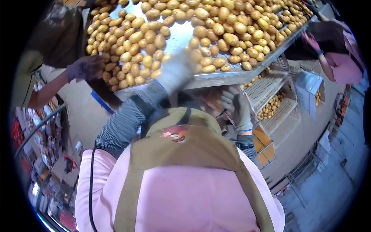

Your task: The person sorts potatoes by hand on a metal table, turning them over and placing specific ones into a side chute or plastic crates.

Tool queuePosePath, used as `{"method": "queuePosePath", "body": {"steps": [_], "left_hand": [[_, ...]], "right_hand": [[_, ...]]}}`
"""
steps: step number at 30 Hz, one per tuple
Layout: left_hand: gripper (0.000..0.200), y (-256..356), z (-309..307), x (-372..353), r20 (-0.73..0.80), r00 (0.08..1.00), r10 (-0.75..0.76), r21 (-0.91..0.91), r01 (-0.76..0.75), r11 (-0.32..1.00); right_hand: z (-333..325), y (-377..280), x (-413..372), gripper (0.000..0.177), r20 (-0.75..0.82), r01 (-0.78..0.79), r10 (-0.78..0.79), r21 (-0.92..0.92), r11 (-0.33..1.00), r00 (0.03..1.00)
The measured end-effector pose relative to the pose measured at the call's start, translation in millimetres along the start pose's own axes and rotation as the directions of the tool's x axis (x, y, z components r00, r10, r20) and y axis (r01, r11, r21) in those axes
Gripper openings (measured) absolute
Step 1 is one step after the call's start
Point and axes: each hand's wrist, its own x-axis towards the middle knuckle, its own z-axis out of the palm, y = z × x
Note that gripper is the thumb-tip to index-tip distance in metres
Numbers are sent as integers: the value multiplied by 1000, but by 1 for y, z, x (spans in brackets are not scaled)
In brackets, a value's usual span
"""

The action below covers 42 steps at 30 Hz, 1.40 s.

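My left hand, in a pale glove and smeared by motion, is over the near edge of a metal table covered with many yellow potatoes. Its fingers are too blurred to make out, and so is anything they may hold. Lower and to the right, my right hand, also gloved, is just below the table's edge, beside a stack of crates. Its fingers are apart, with nothing seen between them.
At the left, a co-worker's gloved hand touches the potatoes' edge. Another co-worker's hand is at the table's right side. Pale plastic crates holding potatoes stand below on the right, near a bluish box and an orange crate.
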Motion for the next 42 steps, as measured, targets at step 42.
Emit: {"method": "queuePosePath", "body": {"steps": [42], "left_hand": [[40,-120,-87,-104,-364,539,-759,-569,517,640]], "right_hand": [[295,67,107,39,675,558,-138,-457,693,725]]}}
